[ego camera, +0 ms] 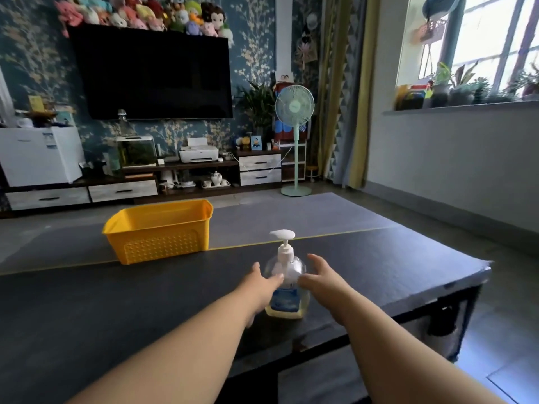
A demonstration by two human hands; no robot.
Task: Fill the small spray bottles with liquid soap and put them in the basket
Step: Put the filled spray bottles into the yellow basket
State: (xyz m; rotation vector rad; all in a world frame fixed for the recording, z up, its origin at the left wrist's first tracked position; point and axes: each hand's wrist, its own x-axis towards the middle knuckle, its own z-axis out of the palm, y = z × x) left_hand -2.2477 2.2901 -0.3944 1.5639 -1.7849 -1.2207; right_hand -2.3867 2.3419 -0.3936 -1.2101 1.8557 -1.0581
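A clear pump bottle of liquid soap point(287, 290) with a white pump head and a blue label stands upright on the dark table point(116, 301). My left hand point(258, 287) reaches to its left side, fingertips touching the bottle. My right hand point(320, 279) is at its right side with the fingers spread and the thumb near the bottle wall. Neither hand wraps around it. A yellow plastic basket point(159, 230) sits at the table's far edge, left of the bottle; its inside is hidden. No small spray bottles are in view.
The table's right edge and corner point(484, 266) lie beyond my right hand. Behind the table are a grey floor mat, a standing fan point(295, 141), a low TV cabinet and a wall-mounted television.
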